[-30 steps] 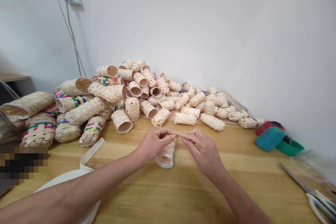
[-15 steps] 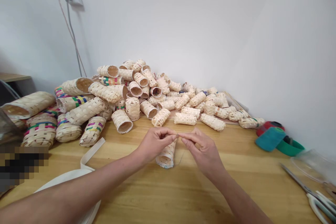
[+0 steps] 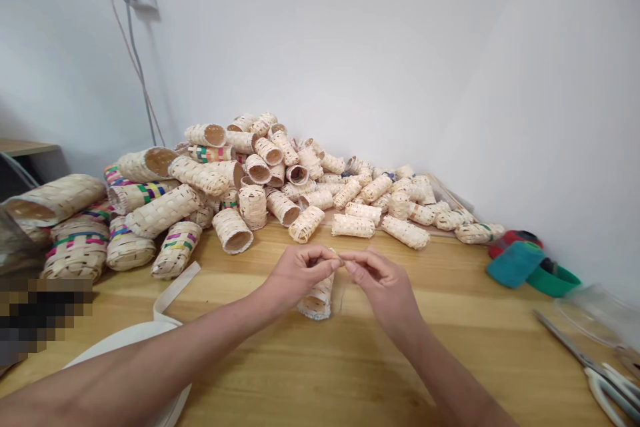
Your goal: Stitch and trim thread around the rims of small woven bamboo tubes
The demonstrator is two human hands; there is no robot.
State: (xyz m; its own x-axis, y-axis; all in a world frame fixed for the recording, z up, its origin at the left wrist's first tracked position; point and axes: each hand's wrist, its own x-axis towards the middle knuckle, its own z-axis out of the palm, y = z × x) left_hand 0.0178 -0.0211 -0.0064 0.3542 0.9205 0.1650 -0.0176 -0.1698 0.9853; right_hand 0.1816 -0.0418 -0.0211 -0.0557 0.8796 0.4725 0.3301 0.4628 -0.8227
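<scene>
My left hand (image 3: 300, 273) and my right hand (image 3: 383, 280) meet at the fingertips, both closed in a pinch. A thin thread (image 3: 342, 297) hangs below the right fingers beside a small woven tube basket (image 3: 317, 301). That basket lies on the table under my hands, its open end with a pale bluish stitched rim turned toward me. Its far part is mostly hidden by the left hand. Whatever sits between the left fingertips is too small to make out.
A large heap of woven baskets (image 3: 253, 203) lies against the wall. At the right are a teal thread spool (image 3: 515, 265), a green ring (image 3: 555, 280) and scissors (image 3: 583, 357). A white strip roll (image 3: 120, 340) is partly under my left forearm.
The fingertips have shifted very slightly, and the right hand sits a little closer in. The thread now hangs closer to the basket. Everything else stays in place.
</scene>
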